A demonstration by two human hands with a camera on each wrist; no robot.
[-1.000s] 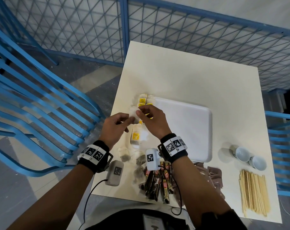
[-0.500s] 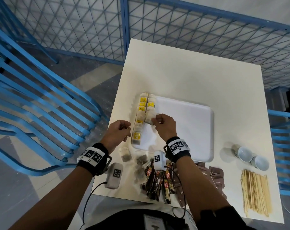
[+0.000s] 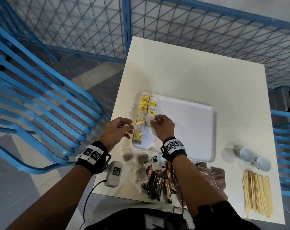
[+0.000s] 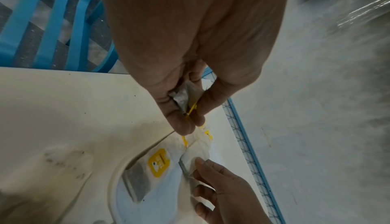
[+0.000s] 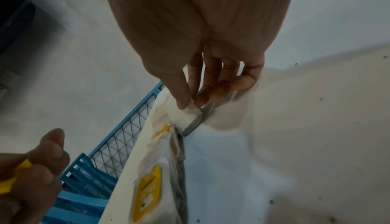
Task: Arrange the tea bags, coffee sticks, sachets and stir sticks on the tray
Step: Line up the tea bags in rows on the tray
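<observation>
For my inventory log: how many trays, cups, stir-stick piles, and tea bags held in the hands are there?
White rectangular plastic tray: 1
Small white cups: 2
Pile of pale wooden stir sticks: 1
Paper tea bags pinched in the hands: 2, one by the left hand, one by the right hand
Total: 6

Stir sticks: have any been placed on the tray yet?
No. The stir sticks all lie in a pile on the table right of the tray, which holds only tea bags.

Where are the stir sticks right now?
In the head view, the stir sticks lie bundled at the table's near right corner, just below the two cups, off the tray.
</observation>
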